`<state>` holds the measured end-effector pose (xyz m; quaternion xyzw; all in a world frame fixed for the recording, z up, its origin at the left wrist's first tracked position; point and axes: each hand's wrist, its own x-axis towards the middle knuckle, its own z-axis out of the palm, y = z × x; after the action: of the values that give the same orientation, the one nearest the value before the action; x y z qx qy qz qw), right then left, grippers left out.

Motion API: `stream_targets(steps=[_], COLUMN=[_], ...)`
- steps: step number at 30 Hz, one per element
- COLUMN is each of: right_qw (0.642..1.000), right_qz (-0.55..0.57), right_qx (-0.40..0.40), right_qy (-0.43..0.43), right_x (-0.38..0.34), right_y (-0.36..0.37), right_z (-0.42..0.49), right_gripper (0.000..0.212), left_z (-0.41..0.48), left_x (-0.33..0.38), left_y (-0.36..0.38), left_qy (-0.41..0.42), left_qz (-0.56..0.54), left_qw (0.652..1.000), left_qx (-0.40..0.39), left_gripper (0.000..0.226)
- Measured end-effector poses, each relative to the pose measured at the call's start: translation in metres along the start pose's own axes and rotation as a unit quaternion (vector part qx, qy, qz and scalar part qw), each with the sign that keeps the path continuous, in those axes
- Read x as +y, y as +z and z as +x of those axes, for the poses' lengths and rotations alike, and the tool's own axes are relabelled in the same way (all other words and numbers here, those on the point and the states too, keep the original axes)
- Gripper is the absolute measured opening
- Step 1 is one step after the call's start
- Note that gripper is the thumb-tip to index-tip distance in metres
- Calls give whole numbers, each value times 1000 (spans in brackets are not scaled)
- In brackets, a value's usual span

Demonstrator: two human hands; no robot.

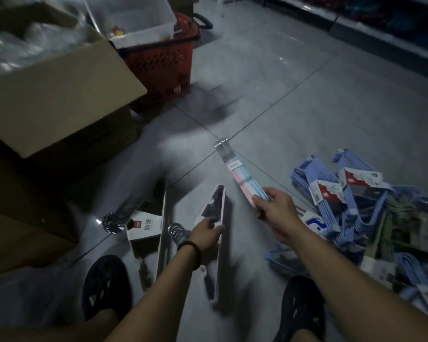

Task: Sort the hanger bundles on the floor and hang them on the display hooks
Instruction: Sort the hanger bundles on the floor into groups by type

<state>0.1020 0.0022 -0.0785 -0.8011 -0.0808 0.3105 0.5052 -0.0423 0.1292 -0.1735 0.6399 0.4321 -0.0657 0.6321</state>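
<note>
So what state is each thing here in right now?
Left hand, grips the pink bundle.
Pink bundle, lying on the floor.
Right hand, holds the pink-and-blue bundle by one end.
Pink-and-blue bundle, hooks pointing away.
Grey bundle, lying on the floor, untouched.
Blue hanger pile, heaped on the floor.
Cardboard box, flap open.

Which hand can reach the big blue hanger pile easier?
Probably the right hand: the blue hanger pile lies right beside it. The left hand is on the far side, holding the pink bundle. The right hand grips a pink-and-blue bundle, though.
</note>
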Motion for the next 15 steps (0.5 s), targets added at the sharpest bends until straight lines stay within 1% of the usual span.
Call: stream_targets(steps=[1,2,3,5,8,9,11,13,15], right_qw=[1000,999,998,994,986,985,984,983,981], right_qz=[1,11,28,68,123,128,124,119,130], right_qx=[-18,-36,-55,-87,-111,-114,-119,-126,-140], right_qy=[-4,-6,-5,-4,-20,-29,-51,-58,-44], right_x=[-4,-8,-13,-27,-55,-66,-82,-89,-87], right_y=[-7,-13,-21,-35,-54,-59,-68,-75,-78], right_z=[-14,-28,-41,-65,-98,-109,-129,-145,-155], right_gripper=[27,23,18,13,11,12,19,24,21], left_z=[-13,-23,-36,-60,-101,-114,-136,-151,-159], left_x=[15,27,39,59,79,83,85,77,62], left_y=[-4,-7,-12,-23,-45,-55,-75,-95,-110], left_qy=[24,41,51,80,139,152,181,195,179], left_qz=[-18,-35,-56,-76,-25,-13,-13,10,13], left_qw=[999,998,997,993,988,986,982,980,983], left_qx=[11,23,33,49,66,72,55,36,22], left_gripper=[57,52,53,66,89,99,116,119,126])
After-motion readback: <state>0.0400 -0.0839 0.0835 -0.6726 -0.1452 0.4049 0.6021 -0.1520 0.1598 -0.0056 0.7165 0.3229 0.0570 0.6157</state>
